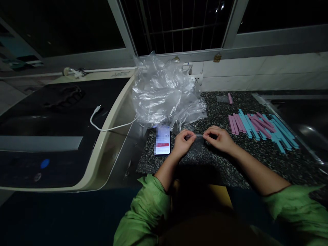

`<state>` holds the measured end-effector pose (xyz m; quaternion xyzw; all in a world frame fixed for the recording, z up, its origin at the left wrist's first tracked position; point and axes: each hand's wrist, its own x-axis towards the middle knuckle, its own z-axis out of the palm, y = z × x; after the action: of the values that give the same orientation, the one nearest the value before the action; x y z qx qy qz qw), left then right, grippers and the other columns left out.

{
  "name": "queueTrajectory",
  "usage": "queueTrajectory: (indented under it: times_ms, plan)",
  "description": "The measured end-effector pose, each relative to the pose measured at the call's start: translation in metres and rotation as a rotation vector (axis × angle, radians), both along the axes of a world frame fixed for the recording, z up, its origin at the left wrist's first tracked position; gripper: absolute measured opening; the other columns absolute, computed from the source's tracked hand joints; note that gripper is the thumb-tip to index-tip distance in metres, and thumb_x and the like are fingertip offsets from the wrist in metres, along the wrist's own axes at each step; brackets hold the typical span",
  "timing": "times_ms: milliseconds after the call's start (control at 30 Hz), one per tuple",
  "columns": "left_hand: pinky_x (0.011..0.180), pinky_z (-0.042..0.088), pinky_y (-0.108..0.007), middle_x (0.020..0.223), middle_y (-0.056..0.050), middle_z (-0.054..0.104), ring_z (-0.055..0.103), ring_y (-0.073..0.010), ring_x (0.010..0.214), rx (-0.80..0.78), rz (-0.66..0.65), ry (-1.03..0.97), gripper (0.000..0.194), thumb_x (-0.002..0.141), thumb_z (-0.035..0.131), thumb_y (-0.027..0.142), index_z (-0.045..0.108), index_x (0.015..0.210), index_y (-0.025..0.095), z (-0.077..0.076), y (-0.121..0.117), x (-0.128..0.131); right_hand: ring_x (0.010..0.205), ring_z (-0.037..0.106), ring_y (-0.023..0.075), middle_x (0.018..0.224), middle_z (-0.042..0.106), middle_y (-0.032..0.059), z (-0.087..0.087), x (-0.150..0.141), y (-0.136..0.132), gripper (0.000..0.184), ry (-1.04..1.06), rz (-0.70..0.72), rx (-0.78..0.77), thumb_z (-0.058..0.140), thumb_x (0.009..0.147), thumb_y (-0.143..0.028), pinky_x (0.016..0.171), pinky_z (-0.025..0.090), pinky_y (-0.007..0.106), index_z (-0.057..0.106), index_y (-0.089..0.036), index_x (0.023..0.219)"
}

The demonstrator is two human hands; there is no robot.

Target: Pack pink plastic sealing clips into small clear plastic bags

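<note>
Two hands, left hand (183,142) and right hand (220,139), pinch with fingertips close together along one edge of a small clear bag (197,145) between them, probably light, floppy and slippery, best held by its corners.

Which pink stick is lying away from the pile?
The pink stick at the back, near the tiled wall. The other pink sticks lie grouped with blue sticks.
</note>
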<state>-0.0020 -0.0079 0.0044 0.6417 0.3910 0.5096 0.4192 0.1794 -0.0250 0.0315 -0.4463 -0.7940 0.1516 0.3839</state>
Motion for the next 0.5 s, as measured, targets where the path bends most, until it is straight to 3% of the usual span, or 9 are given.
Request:
queueTrajectory:
  times_ms: [300,500]
  plan:
    - [0.064,0.04,-0.023,0.067,0.0,0.058,0.052,-0.0115,0.067,-0.012,-0.014,-0.003,0.012,0.069,0.065,0.026,0.061,0.063,0.016,-0.0025,0.0011,0.0017,0.067,0.053,0.0174,0.064,0.059,0.0024,-0.0002,-0.0005,0.0,0.015,-0.013,0.004,0.013,0.054,0.079,-0.027,0.064,0.042,0.033,0.058,-0.021,0.066]
    - [0.059,0.037,-0.022,0.063,0.002,0.056,0.046,-0.0093,0.059,-0.103,0.02,-0.042,0.013,0.071,0.063,0.028,0.062,0.065,0.016,-0.0011,0.0009,-0.0023,0.068,0.054,0.0178,0.065,0.061,0.0024,0.0036,0.005,0.001,0.017,0.012,-0.023,-0.008,0.055,0.08,-0.032,0.067,0.042,0.034,0.058,-0.022,0.067]
